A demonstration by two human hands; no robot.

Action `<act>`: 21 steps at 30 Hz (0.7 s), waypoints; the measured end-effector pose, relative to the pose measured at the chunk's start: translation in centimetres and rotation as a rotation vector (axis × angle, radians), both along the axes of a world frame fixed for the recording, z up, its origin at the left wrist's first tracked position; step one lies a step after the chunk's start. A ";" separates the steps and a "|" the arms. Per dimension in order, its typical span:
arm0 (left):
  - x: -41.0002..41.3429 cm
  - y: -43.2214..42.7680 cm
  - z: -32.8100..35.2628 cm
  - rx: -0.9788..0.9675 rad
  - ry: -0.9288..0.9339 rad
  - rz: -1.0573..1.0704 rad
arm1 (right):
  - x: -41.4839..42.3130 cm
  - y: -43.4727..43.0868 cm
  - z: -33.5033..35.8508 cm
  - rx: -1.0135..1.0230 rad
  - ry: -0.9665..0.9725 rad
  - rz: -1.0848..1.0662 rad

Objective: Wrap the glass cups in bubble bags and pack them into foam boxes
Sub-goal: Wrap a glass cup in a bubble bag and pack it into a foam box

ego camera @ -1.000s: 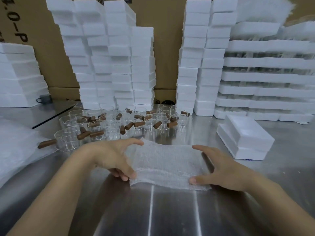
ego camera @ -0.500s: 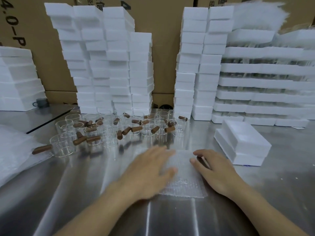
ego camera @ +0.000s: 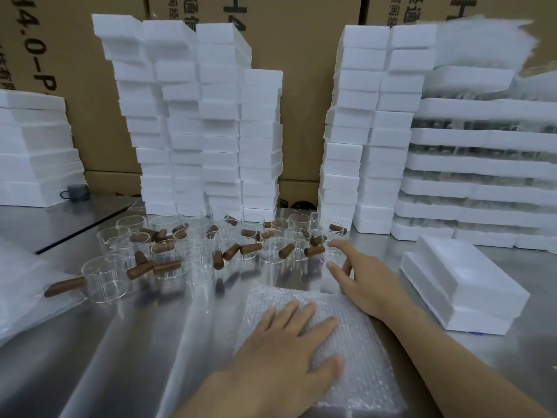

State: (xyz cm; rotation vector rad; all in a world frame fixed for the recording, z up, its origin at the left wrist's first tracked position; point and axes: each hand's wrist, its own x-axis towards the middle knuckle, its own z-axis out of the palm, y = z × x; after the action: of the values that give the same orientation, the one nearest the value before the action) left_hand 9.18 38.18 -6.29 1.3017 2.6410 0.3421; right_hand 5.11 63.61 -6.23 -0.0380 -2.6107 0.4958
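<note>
A clear bubble bag (ego camera: 355,351) lies flat on the steel table in front of me. My left hand (ego camera: 289,348) presses down on it with straight, spread fingers. Beyond the bag's far right corner, my right hand (ego camera: 364,276) reaches with open fingers toward the rightmost glass cups and holds nothing. Several glass cups (ego camera: 211,245) with brown wooden handles stand crowded across the middle of the table. One cup (ego camera: 104,279) stands nearest at the left, its handle pointing left. Two stacked white foam boxes (ego camera: 464,285) lie to the right of my right hand.
Tall stacks of white foam boxes (ego camera: 196,122) line the back of the steel table (ego camera: 126,342), with more stacks (ego camera: 370,131) at right and foam trays (ego camera: 482,164) beside them. A pile of bubble bags (ego camera: 18,285) lies at the left edge. Cardboard cartons stand behind.
My left hand slid from the bag's left edge onto its top and now presses it flat. My right hand left the bag and moved forward toward the cups.
</note>
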 end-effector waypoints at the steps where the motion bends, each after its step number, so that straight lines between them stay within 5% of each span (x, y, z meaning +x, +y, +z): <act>1: -0.1 0.1 0.0 -0.004 0.003 -0.003 | -0.5 0.0 0.0 0.027 -0.014 0.016; 21: -1.8 0.8 -0.6 -0.072 0.033 -0.040 | -2.0 -0.1 0.0 0.090 0.000 0.010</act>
State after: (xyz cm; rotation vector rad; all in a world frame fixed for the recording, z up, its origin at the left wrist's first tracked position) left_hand 7.43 39.00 -6.90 1.3463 2.6240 0.2191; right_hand 3.13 63.49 -6.22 0.0042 -2.6308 0.3811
